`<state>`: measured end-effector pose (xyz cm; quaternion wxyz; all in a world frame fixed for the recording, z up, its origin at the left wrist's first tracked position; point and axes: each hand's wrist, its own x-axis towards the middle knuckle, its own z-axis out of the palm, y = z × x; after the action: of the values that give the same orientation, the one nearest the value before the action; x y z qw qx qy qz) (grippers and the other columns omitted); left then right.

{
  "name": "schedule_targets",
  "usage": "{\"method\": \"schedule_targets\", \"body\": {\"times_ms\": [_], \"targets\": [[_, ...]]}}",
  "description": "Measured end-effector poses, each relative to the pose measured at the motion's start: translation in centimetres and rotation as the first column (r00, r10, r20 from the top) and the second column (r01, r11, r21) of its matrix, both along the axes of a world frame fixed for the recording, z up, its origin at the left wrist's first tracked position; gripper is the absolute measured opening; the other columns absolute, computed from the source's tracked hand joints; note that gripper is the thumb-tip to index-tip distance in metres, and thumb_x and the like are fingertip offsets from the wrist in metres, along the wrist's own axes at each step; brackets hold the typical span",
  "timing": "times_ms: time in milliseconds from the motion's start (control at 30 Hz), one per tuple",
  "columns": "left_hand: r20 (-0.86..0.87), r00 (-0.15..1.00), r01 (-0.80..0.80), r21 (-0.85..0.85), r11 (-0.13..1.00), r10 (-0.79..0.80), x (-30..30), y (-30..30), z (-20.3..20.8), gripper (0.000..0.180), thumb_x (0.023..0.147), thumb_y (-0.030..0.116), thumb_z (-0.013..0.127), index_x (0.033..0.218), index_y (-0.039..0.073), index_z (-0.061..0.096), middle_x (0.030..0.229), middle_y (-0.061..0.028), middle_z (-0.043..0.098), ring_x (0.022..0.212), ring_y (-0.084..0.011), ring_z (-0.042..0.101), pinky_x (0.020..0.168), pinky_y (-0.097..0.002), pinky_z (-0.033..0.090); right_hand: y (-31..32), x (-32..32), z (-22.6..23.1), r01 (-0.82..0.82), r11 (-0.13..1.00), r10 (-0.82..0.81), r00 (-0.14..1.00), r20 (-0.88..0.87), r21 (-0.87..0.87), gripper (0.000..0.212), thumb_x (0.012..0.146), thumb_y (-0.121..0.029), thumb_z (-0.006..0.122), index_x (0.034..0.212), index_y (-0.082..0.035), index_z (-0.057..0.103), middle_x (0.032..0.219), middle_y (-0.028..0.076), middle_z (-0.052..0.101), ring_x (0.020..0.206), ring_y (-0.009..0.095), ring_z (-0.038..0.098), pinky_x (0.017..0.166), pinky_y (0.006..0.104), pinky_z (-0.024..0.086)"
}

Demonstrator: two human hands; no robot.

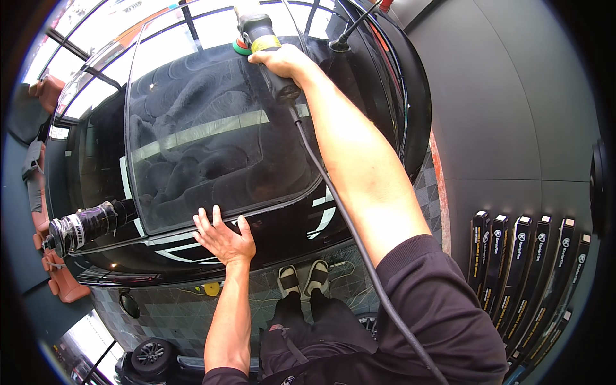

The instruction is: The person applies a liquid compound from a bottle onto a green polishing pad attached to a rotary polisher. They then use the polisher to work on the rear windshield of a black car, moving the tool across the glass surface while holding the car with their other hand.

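Note:
My right hand (287,63) grips the dark body of a corded polisher (260,31) with a yellow band. Its green and red pad (241,47) shows at the left of the head, at the far part of a black car's roof panel (212,96). Pale, swirling smears cover much of that panel. The black power cord (333,192) runs back along my right arm toward my body. My left hand (226,239) lies with fingers spread on the near edge of the roof and holds nothing.
A black cylinder in shiny wrap (83,228) sits at the left of the roof. Several long black boxes (513,276) stand along the right wall. On the floor lie thin cords and a yellow round thing (212,289). Reddish-brown seats (66,285) are at the left.

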<state>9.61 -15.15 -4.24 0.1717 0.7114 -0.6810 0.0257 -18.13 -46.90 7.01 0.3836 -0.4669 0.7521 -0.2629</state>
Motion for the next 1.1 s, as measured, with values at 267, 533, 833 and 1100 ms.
{"method": "schedule_targets", "body": {"times_ms": [267,533,833,1100], "targets": [[-0.007,1.000,0.004,0.011,1.000,-0.004,-0.4,-0.2,0.0,0.071,0.095,0.042,0.065,0.154,0.011,0.042,0.167,-0.0157,0.029,0.158,-0.0391,0.022,0.126,-0.0622,0.014,-0.4,1.0,0.8,-0.040,0.995,0.043,0.999,-0.032,0.089,0.085,0.074,-0.062,0.086,0.133,-0.003,0.070,0.131,0.020,0.071,0.121,0.029,0.070,0.105,0.0391,0.054],[0.019,1.000,-0.001,-0.004,1.000,0.001,0.0,0.1,-0.1,0.071,0.094,0.041,0.066,0.154,0.011,0.042,0.167,-0.0153,0.031,0.158,-0.0387,0.022,0.126,-0.0616,0.015,1.0,4.0,2.3,-0.025,0.994,0.031,0.998,-0.049,0.106,0.084,0.074,-0.057,0.087,0.134,-0.002,0.067,0.133,0.021,0.070,0.124,0.029,0.069,0.106,0.0402,0.055],[0.002,1.000,-0.003,-0.013,1.000,0.003,0.0,-0.2,0.2,0.070,0.094,0.041,0.067,0.154,0.012,0.044,0.166,-0.0162,0.032,0.157,-0.0395,0.024,0.126,-0.0613,0.017,1.8,-1.5,1.5,-0.056,0.994,0.064,0.995,0.081,-0.092,0.068,0.076,-0.053,0.087,0.116,0.001,0.076,0.105,0.017,0.075,0.094,0.028,0.070,0.085,0.0395,0.055],[-0.019,1.000,0.006,-0.024,1.000,-0.006,0.4,-0.1,0.5,0.068,0.096,0.044,0.063,0.153,0.011,0.044,0.165,-0.0179,0.033,0.156,-0.0409,0.026,0.124,-0.0640,0.017,1.0,-4.5,0.5,-0.297,0.908,0.393,0.849,0.353,-0.297,0.015,0.093,-0.028,0.068,0.097,-0.014,0.069,0.085,0.003,0.064,0.080,0.017,0.060,0.077,0.0336,0.050]]}}
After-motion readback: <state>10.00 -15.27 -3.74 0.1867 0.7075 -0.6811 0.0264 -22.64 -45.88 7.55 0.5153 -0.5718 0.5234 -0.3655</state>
